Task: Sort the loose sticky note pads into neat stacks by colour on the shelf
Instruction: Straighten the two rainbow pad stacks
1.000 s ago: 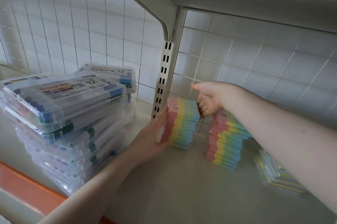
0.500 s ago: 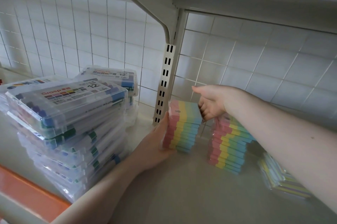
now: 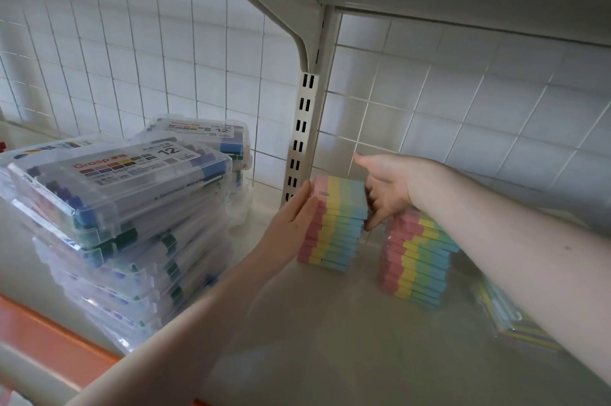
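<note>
The stack of rainbow sticky note pads (image 3: pixel 334 223) stands at the back of the shelf (image 3: pixel 330 339), just in front of the slotted upright post (image 3: pixel 302 141), each pad striped pink, yellow, green and blue, and the pile leans a little, its lower pads stepping out toward the front. It sits squarely between the two hands. The left hand (image 3: pixel 291 220) lies flat against the pink side, fingers straight and together, pressing rather than gripping. The right hand (image 3: pixel 383 194) comes in from the other side against the blue edge, thumb held out above the pile and fingers reaching down along it; how far those fingers bend is hard to tell from here, but they seem to push, not clutch. So the pile's tall axis runs straight up between two palms, and both hands are equally close to it, which looks to me like squaring the pads up into a true column. Just beside it on the right, apart from it, stands a second stack of striped pads (image 3: pixel 416 260), more ragged, partly under the right forearm. Further right a few wrapped packs (image 3: pixel 509 316) lie flat and blurred. Off to the left, well apart, rise piles of clear marker cases (image 3: pixel 115 194) labelled 12.
</note>
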`<state>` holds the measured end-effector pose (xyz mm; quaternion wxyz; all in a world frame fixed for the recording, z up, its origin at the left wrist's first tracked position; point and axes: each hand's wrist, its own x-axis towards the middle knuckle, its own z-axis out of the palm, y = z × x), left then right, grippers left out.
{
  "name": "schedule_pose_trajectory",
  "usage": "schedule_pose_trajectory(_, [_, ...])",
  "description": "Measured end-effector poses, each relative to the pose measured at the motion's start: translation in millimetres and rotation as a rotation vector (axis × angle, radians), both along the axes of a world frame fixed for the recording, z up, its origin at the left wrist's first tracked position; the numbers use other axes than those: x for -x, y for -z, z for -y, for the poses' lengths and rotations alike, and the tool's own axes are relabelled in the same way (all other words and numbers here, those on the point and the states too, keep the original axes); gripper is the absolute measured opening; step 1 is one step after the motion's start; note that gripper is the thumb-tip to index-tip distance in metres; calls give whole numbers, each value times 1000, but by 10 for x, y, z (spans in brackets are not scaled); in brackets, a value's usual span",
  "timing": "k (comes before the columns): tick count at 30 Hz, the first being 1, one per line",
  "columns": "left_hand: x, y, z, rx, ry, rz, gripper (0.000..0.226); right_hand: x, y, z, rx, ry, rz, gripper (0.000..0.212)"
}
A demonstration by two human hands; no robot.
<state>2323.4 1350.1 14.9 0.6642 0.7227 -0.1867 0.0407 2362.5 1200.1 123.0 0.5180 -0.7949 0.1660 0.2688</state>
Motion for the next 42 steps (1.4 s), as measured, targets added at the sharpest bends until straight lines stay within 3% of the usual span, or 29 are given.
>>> schedule_pose_trajectory(12, [-69, 19, 1, 64, 12, -104, 26, -47, 56, 22, -48, 35, 12, 83])
schedule_pose_trajectory(16, [-107, 34, -31, 63, 29, -118, 46, -33, 66, 12, -46, 52, 20, 82])
schedule_pose_trajectory(20, [-112, 17, -22, 99, 40, -126, 30, -13, 53, -13, -24, 71, 19, 86])
schedule_pose_trajectory(25, [-210, -16, 55, 107, 1, -161, 42, -43, 86, -17, -30, 110, 15, 91])
schedule_pose_trajectory(34, [-300, -23, 80, 89, 6, -219, 35, -66, 137, 10, -38, 114, 1, 89])
schedule_pose_trajectory(37, [-283, 1, 82, 148, -7, -283, 46, -91, 141, -15, -32, 132, 1, 86])
schedule_pose_trajectory(40, [-264, 100, 77, 210, -25, -371, 60, -139, 174, -30, -2, 167, 6, 70])
schedule_pose_trajectory(42, [-280, 169, 67, 208, -24, -445, 70, -173, 216, -29, 1, 168, 3, 74])
